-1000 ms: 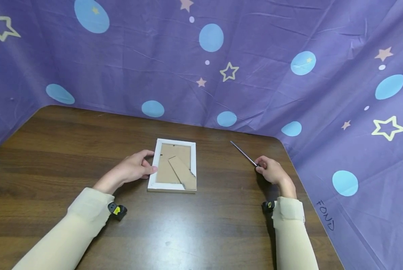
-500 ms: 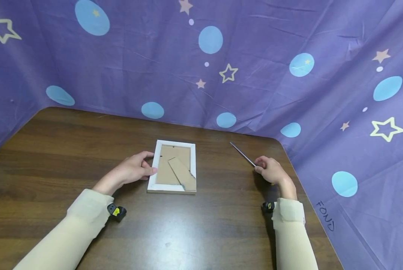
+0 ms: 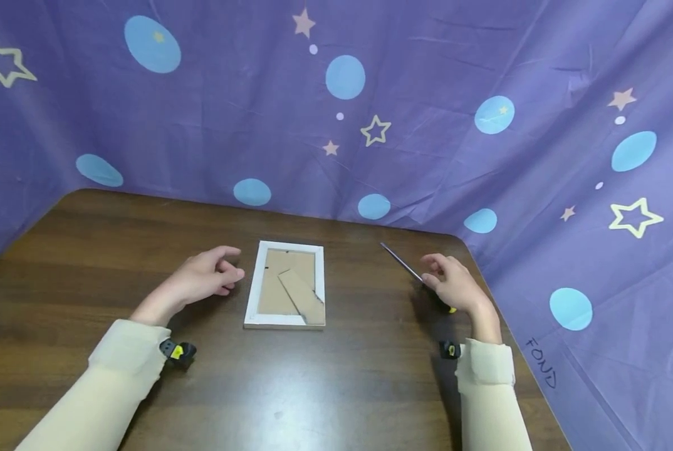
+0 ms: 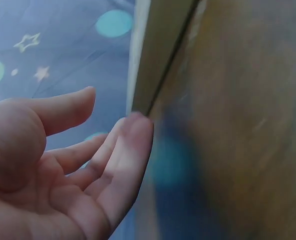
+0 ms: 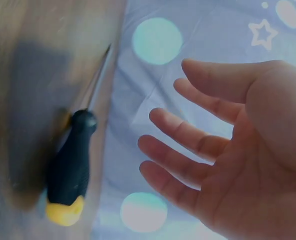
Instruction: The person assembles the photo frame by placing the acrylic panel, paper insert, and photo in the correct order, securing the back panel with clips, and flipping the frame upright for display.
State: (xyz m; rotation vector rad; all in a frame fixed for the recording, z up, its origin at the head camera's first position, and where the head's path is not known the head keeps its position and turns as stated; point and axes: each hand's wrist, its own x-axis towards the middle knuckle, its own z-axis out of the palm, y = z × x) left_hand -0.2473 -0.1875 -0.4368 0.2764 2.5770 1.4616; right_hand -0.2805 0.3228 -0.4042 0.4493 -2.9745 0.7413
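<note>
A white picture frame (image 3: 255, 282) lies back side up on the table, its brown backing board and slanted stand leg (image 3: 299, 294) showing. Just left of it is my left hand (image 3: 198, 275), apart from the frame in the head view, fingers loosely bent and holding nothing. To the right lies a screwdriver (image 5: 70, 160) with a black and yellow handle and a thin metal shaft. My right hand (image 3: 455, 285) hovers over its handle, hiding most of it in the head view. In the right wrist view the fingers (image 5: 188, 135) are spread and touch nothing.
The brown wooden table (image 3: 218, 388) has a purple curtain (image 3: 291, 113) with stars and dots along its back and sides. A dark wrist camera (image 3: 180, 352) sits at the left cuff, another (image 3: 450, 349) at the right cuff.
My left hand has let go of the picture frame and moved left. The right hand has released the screwdriver and lifted off it. The head view has tilted up slightly.
</note>
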